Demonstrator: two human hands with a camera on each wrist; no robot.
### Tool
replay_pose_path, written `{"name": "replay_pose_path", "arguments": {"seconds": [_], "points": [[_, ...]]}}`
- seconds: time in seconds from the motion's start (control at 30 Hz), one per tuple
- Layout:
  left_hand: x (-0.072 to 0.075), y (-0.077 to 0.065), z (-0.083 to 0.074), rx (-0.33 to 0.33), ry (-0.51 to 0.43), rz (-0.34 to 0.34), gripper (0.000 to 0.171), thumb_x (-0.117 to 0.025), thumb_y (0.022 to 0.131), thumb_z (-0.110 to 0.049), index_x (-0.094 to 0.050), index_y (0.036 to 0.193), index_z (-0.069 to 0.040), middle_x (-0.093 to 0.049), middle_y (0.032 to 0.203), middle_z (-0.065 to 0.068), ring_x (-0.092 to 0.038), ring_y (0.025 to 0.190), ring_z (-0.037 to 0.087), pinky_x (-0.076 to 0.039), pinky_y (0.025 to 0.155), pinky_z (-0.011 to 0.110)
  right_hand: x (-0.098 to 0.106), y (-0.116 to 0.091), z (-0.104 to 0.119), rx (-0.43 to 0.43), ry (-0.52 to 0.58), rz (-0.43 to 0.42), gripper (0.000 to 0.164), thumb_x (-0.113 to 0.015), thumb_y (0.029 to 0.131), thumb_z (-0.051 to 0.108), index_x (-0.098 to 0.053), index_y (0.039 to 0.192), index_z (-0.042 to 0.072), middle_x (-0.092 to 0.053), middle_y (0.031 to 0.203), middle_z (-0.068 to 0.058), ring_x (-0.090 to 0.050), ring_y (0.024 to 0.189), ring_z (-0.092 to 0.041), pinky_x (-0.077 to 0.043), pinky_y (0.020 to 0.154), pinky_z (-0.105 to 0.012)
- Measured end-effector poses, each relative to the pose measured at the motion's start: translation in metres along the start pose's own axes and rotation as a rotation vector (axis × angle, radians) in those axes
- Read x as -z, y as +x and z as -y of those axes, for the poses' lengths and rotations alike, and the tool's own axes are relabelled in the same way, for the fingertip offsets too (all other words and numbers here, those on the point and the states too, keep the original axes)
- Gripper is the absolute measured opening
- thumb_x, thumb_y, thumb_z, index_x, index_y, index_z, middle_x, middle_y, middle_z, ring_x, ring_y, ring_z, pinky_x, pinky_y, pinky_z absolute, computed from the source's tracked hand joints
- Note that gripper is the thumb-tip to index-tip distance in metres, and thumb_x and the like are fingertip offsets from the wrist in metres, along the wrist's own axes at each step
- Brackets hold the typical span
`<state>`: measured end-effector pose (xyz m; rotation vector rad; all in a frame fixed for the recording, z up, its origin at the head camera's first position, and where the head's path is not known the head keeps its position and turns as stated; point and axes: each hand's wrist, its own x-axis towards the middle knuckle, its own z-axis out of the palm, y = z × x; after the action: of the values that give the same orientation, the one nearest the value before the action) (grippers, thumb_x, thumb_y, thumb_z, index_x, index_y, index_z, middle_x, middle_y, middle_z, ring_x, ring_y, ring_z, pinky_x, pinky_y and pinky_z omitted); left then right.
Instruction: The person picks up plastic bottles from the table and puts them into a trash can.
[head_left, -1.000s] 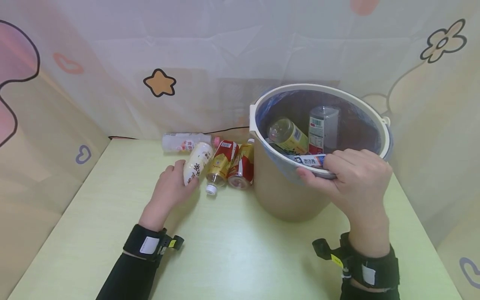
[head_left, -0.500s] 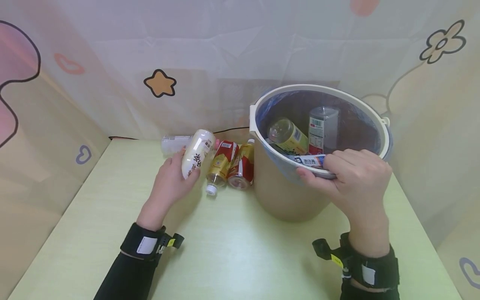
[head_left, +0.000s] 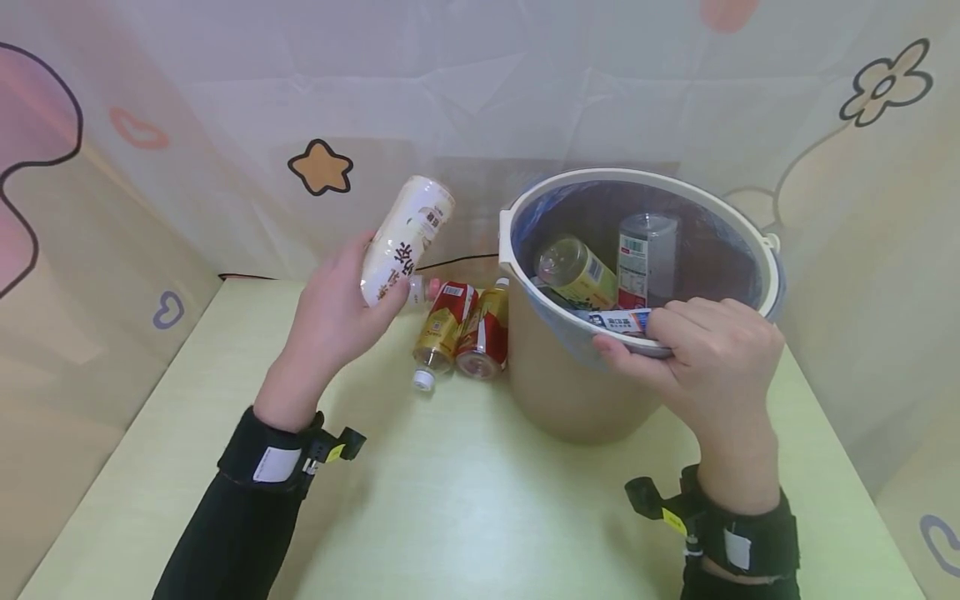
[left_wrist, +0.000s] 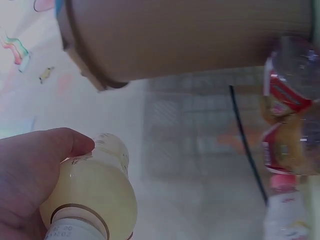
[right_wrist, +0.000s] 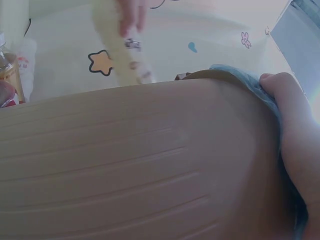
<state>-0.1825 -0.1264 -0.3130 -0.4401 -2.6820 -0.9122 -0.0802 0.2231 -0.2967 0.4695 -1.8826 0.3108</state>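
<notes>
My left hand (head_left: pixel 337 300) grips a cream-white drink bottle (head_left: pixel 408 237) with dark lettering, tilted and raised off the table, left of the bin. In the left wrist view the bottle's (left_wrist: pixel 95 190) pale cap end points toward the camera, with the thumb along its side. My right hand (head_left: pixel 712 358) grips the near rim of a beige trash bin (head_left: pixel 585 400), thumb outside over the blue liner (right_wrist: pixel 245 77). Inside the bin lie a yellow-labelled bottle (head_left: pixel 577 271), a clear container (head_left: pixel 648 258) and a blue-and-white box (head_left: pixel 618 321) partly behind my fingers.
Two red-and-yellow bottles (head_left: pixel 445 325) (head_left: pixel 483 333) lie on the table (head_left: pixel 450 500) against the bin's left side. Behind my left hand lies a clear bottle with a pink cap (head_left: pixel 432 287), mostly hidden. A printed curtain (head_left: pixel 225 167) backs the table.
My left hand has lifted the cream-white bottle from among the others, moving it up and slightly right. The right hand and the bin have stayed put.
</notes>
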Motion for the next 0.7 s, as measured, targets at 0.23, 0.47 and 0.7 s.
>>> {"name": "replay_pose_path", "arguments": {"seconds": [0.23,0.47,0.7], "points": [[0.022,0.017,-0.040,-0.150,0.021,-0.026,0.067,-0.067,0.096,-0.040,-0.044,0.153,-0.012,-0.063,0.128,0.013,-0.059,0.100,0.027,-0.054,0.076,0.045,0.000,0.001,0.000,0.002,-0.001,-0.013,0.079,-0.056,0.092,0.074,-0.030,0.049,0.013,-0.029,0.045,-0.001,-0.019,0.044,-0.017,-0.010,0.049,-0.032],[0.028,0.026,-0.071,-0.247,0.053,0.010,0.071,-0.071,0.096,-0.044,-0.044,0.155,-0.017,-0.063,0.129,0.011,-0.058,0.109,0.025,-0.055,0.081,0.043,0.000,0.001,0.000,0.002,-0.012,0.008,0.079,-0.054,0.092,0.075,-0.031,0.049,0.013,-0.030,0.045,-0.001,-0.020,0.044,-0.017,-0.010,0.048,-0.032],[0.027,0.034,-0.097,-0.387,0.087,0.036,0.070,-0.070,0.097,-0.045,-0.042,0.157,-0.023,-0.062,0.132,0.012,-0.056,0.110,0.025,-0.052,0.081,0.040,0.001,0.000,-0.001,0.003,-0.018,0.017,0.078,-0.054,0.093,0.074,-0.033,0.048,0.013,-0.032,0.045,-0.001,-0.021,0.043,-0.016,-0.011,0.047,-0.032]]}}
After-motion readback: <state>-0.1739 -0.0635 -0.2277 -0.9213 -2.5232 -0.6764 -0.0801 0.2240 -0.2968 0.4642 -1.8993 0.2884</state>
